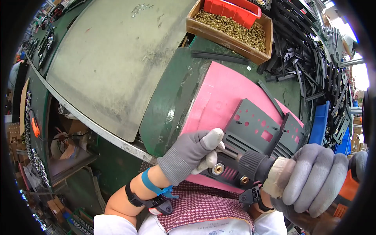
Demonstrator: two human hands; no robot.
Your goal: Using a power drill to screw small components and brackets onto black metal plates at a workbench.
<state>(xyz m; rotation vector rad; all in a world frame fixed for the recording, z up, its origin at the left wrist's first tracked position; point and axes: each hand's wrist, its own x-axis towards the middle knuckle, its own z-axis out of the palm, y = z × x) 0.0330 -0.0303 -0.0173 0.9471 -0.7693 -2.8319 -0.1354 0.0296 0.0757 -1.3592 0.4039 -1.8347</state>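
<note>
My gloved right hand (313,180) is wrapped round a power drill (252,164) with a black chuck, tilted so that its bit (229,152) points left. At the bit's tip, my gloved left hand (196,150) pinches with thumb and finger; whatever lies between them is hidden. Below the drill lies a dark grey metal panel (250,117) with round and square holes, slots and small studs. Two brass-centred hex fittings, one a silvery hex fitting (217,169) and one a darker fitting (244,180), sit by the panel's near edge.
A pink mat (211,94) lies under the panel on the green bench (164,113). Beyond are a cardboard box (250,55) of small brass parts with a red bin (231,11), black metal strips (290,62) heaped at right, and a blue bin (320,121). A worn grey board (113,66) covers the left.
</note>
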